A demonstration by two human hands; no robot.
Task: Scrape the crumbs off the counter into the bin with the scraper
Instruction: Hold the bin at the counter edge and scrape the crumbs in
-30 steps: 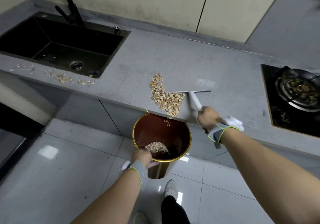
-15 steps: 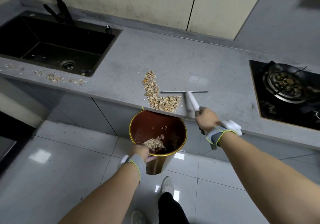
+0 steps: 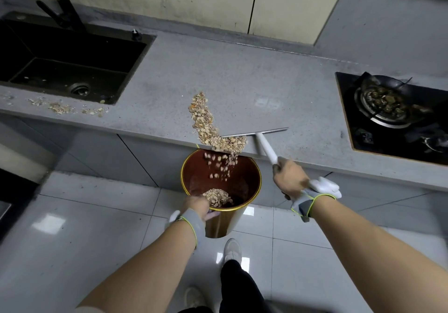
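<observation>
Gripping the white handle of the scraper (image 3: 263, 143), the right hand (image 3: 289, 179) sits right of centre in the frame, fingers wrapped tight around the handle. The scraper's thin metal blade lies flat along the front edge of the grey counter (image 3: 242, 82), its left end touching a pile of crumbs (image 3: 208, 126) that stretches up and left from the edge. Some crumbs are in mid-air, falling from the counter edge into the bin (image 3: 252, 179), a gold-rimmed container with a reddish inside, held just below the edge at the middle of the frame. More crumbs lie heaped at its bottom. The left hand (image 3: 197, 206) clamps the bin's near rim, fingers closed over it. A smaller scatter of crumbs (image 3: 65, 107) lies at the left, in front of the black sink (image 3: 72, 58). A stove burner (image 3: 388, 104) sits at the right edge.
</observation>
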